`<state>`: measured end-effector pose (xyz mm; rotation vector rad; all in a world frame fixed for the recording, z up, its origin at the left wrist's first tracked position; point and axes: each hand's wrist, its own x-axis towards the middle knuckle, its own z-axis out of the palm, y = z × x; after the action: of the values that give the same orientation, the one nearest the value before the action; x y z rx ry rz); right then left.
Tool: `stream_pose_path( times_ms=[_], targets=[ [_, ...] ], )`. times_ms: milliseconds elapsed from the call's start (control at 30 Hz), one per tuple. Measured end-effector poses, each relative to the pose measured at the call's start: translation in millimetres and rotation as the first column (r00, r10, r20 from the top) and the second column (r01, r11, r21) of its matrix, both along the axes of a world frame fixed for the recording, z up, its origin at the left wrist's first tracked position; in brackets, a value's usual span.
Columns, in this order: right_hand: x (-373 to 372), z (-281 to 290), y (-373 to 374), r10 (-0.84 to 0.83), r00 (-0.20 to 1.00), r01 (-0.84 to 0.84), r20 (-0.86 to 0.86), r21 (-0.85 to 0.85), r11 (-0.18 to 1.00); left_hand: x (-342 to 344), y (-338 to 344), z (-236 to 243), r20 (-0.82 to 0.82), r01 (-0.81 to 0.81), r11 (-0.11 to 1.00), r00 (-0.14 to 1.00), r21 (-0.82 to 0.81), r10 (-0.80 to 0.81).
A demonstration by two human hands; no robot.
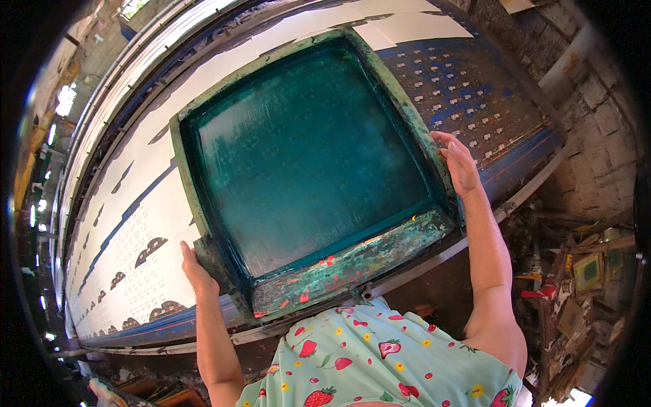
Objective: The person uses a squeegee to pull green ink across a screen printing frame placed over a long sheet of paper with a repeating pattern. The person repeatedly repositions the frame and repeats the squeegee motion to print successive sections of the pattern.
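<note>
A large screen printing frame (308, 156) lies tilted across the long table in front of me, its mesh coated in dark green ink and its wooden border stained with paint. My left hand (199, 273) grips the frame's lower left side, with a finger pointing up and the rest partly hidden against the wood. At the right side my right hand (459, 161) is closed round the border, fingers bent over the edge. White printed sheets (146, 251) with dark curved shapes and rows of small marks lie to the left of the frame.
The long table (468, 102) shows a dark, blue-stained surface with rows of small pale marks at the right. A metal rail (519, 197) runs along its near edge. Piled wooden frames and scraps (586, 271) stand at the lower right, beside a brick wall (600, 142).
</note>
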<state>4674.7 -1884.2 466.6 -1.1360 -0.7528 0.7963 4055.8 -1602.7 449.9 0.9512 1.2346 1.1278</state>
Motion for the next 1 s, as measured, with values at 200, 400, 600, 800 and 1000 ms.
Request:
stream_pose_path(
  times_ms=[200,400,600,800,1000],
  targets=[
    [9.6,0.1,-5.7,0.085,0.994,-0.082,-0.074,0.044,0.996,13.3,-4.1,1.7,-0.043,-0.008,1.000,0.999,0.022,0.009],
    [-14.3,2.2,-7.3,-0.129,0.694,0.251,0.708,-0.071,0.965,7.3,8.7,-14.7,-0.046,0.048,0.999,0.998,-0.017,-0.049],
    [-149.5,29.0,-36.1,0.118,0.337,-0.122,0.934,-0.081,0.989,4.8,14.0,-33.0,-0.068,0.087,0.995,0.994,-0.055,-0.091],
    [-218.2,14.1,-50.6,0.271,0.132,-0.183,0.953,-0.246,0.952,23.7,10.6,-28.7,-0.083,0.013,0.994,0.996,-0.111,-0.022],
    [-246.6,26.5,-27.7,0.166,-0.003,-0.119,0.986,-0.166,0.979,18.5,5.5,-33.8,-0.194,0.009,0.999,0.981,-0.050,-0.018]
  ],
)
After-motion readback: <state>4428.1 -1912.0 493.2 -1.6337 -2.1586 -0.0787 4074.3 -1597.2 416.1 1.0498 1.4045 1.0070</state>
